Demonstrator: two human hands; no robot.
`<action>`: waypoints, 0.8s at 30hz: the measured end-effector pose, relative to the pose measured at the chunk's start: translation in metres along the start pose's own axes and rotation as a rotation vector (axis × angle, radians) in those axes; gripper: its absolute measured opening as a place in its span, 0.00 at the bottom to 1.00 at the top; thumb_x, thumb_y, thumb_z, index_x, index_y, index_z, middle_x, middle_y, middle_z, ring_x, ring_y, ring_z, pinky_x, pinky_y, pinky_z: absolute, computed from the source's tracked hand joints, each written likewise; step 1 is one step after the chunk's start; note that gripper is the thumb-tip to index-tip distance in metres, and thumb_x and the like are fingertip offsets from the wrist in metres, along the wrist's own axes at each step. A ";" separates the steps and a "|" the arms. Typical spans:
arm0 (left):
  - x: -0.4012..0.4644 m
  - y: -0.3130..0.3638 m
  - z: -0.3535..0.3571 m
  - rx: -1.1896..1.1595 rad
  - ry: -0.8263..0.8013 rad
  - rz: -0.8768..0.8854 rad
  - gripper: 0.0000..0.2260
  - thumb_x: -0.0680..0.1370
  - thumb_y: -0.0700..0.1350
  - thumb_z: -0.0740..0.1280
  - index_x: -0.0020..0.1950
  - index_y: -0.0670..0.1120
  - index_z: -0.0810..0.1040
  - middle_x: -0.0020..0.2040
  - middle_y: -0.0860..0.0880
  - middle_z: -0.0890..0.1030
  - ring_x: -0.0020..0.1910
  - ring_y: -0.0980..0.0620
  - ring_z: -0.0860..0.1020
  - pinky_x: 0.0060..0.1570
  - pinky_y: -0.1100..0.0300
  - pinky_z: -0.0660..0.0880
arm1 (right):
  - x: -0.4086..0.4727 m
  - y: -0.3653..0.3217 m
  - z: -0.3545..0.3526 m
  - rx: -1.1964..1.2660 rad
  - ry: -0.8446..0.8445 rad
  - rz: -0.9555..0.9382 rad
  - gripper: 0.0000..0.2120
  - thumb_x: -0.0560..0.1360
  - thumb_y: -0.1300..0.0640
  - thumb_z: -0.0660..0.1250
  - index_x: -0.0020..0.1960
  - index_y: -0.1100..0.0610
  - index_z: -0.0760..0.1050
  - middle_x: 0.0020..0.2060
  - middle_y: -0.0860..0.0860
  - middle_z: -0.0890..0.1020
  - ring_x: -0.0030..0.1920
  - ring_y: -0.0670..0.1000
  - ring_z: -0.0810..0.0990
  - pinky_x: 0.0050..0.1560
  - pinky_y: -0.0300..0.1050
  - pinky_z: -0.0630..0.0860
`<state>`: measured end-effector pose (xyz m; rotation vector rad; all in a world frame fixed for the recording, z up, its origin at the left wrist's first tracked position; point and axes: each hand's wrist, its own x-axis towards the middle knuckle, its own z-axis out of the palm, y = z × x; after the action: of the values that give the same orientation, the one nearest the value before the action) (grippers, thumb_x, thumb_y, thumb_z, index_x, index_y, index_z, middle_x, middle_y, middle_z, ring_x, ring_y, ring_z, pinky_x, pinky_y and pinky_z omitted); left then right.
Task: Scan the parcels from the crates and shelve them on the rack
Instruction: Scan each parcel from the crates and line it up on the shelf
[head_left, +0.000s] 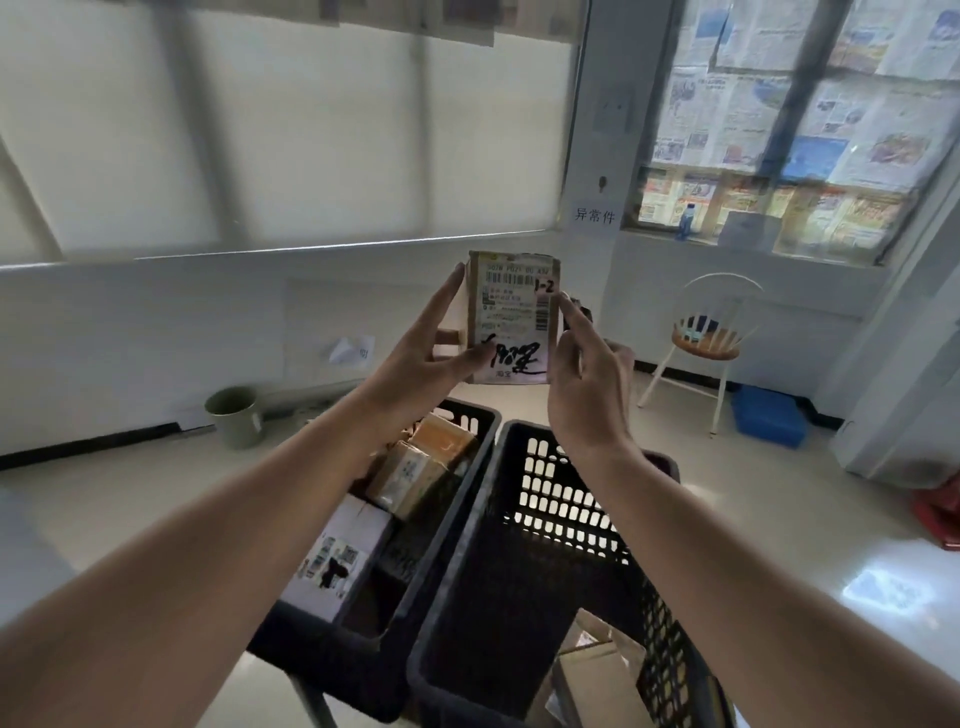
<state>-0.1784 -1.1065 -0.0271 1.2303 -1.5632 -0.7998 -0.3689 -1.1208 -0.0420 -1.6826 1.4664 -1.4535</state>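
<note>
My left hand (415, 353) holds one parcel (511, 317) upright in the air above the far ends of the crates, label facing me: thumb pinched onto the lower left of the label, fingers extended up the box's left side. My right hand (587, 374) sits against the parcel's right edge, index finger touching the label's right margin; something dark shows behind that hand, but I cannot tell what it is or whether the other fingers are closed on it.

Two black crates lie side by side below my forearms. The left crate (467, 431) contains at least four boxed parcels packed along its length, the nearest one white. The right crate (524, 525), with perforated walls, shows cardboard only at its near end; its far half is bare.

Open floor surrounds the crates on the left, far and right sides. One green bucket (234, 415) stands by the left wall, one white chair (706, 338) and one blue bin (769, 415) towards the right corner.
</note>
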 end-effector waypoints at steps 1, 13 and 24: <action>-0.006 0.001 -0.004 0.007 0.027 -0.001 0.41 0.81 0.48 0.74 0.82 0.73 0.51 0.62 0.50 0.81 0.62 0.54 0.81 0.64 0.48 0.80 | -0.001 -0.003 0.002 0.030 -0.025 -0.005 0.22 0.88 0.49 0.57 0.79 0.33 0.66 0.60 0.52 0.70 0.50 0.35 0.67 0.50 0.33 0.65; -0.151 0.040 -0.041 0.110 0.474 -0.096 0.39 0.81 0.45 0.74 0.83 0.69 0.57 0.72 0.47 0.73 0.71 0.53 0.75 0.59 0.49 0.84 | -0.075 -0.054 0.032 0.233 -0.382 -0.195 0.21 0.87 0.48 0.58 0.79 0.34 0.67 0.59 0.51 0.69 0.51 0.39 0.69 0.52 0.35 0.68; -0.357 0.107 -0.104 0.262 0.886 -0.191 0.38 0.82 0.44 0.74 0.83 0.68 0.59 0.65 0.53 0.77 0.68 0.58 0.76 0.50 0.62 0.83 | -0.226 -0.160 0.077 0.450 -0.709 -0.397 0.21 0.88 0.47 0.56 0.79 0.33 0.67 0.59 0.51 0.70 0.49 0.37 0.71 0.51 0.35 0.69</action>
<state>-0.1033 -0.7275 0.0028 1.6379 -0.8354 -0.0924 -0.2034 -0.8862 -0.0199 -1.9522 0.4123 -1.0637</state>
